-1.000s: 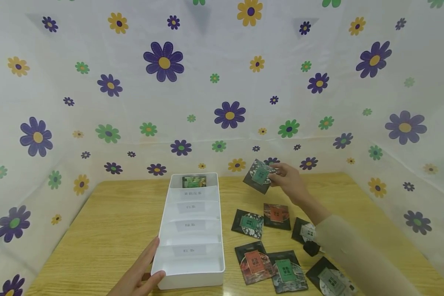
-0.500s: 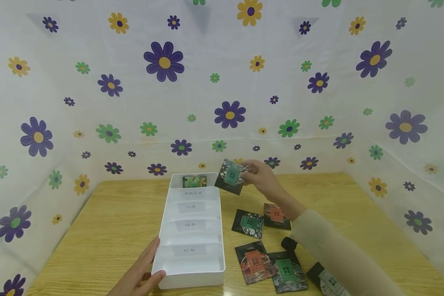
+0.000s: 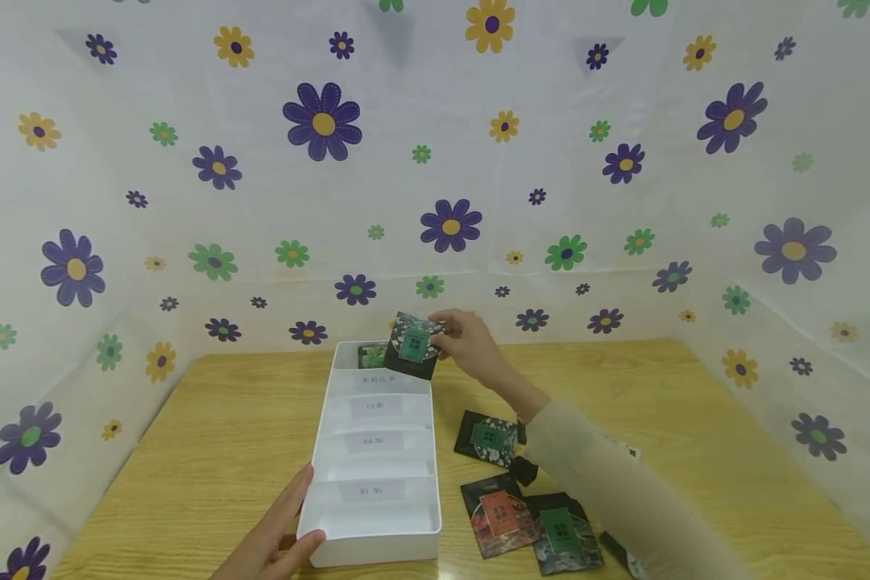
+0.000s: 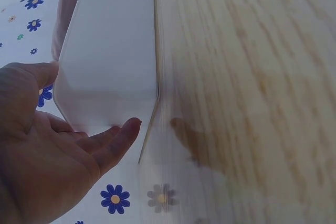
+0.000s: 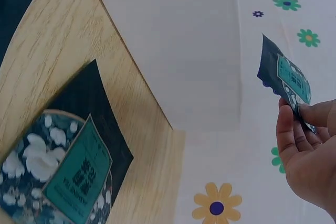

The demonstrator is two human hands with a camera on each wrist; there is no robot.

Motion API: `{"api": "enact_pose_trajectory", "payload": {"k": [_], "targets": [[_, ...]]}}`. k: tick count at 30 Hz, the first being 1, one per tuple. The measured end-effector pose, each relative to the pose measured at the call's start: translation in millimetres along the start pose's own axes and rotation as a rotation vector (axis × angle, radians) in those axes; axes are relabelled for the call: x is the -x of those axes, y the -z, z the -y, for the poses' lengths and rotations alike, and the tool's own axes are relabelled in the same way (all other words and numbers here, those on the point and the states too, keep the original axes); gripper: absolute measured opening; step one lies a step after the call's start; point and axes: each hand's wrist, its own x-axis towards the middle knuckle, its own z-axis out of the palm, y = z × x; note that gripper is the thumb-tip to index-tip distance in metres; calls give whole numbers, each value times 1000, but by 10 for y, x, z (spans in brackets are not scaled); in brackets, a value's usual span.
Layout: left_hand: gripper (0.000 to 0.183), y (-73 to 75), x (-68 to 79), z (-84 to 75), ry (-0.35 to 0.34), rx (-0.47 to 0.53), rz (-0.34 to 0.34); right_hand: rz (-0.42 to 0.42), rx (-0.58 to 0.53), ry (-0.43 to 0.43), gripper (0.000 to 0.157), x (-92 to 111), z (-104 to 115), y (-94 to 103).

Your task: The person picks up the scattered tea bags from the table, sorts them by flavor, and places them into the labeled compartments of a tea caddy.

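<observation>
My right hand (image 3: 470, 345) pinches a dark jasmine tea sachet (image 3: 412, 345) with a green label. The sachet is raised over the right rim of the farthest compartment of a white divided box (image 3: 375, 549). In the right wrist view, thumb and fingers grip this sachet (image 5: 286, 74) by one edge. Inside that far compartment a green tea packet (image 3: 370, 357) is partly hidden behind the held one. My left hand (image 3: 271, 532) holds the box at its near left corner, thumb at the front wall and fingers along the left side, as the left wrist view (image 4: 58, 161) also shows.
Right of the box lie a green-label jasmine sachet (image 3: 487, 439), a red-label sachet (image 3: 500, 515) and another green-label sachet (image 3: 561, 533). My right sleeve (image 3: 609, 483) covers more packets. Paper labels mark the box dividers. A flowered cloth (image 3: 449, 161) surrounds the wooden table (image 3: 210, 451).
My right hand has carried the jasmine sachet leftward, from above the table to the box's far compartment. Its sleeve now hides other packets. The left hand and box have stayed put.
</observation>
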Motion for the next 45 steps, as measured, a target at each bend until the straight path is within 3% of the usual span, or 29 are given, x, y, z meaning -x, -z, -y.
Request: {"api": "enact_pose_trajectory", "payload": {"k": [7, 17, 27, 36, 45], "targets": [[81, 6, -5, 1, -14, 0, 11, 24, 27, 22, 30, -46, -18, -195], [79, 6, -16, 19, -73, 8, 14, 100, 189, 30, 25, -51, 1, -387], [81, 3, -6, 4, -3, -15, 8, 196, 165, -53, 13, 1, 14, -485], [81, 2, -6, -4, 5, -8, 11, 219, 296, -83, 7, 20, 44, -559], [81, -7, -1, 9, 9, -5, 4, 165, 411, -108, 3, 20, 85, -626]]}}
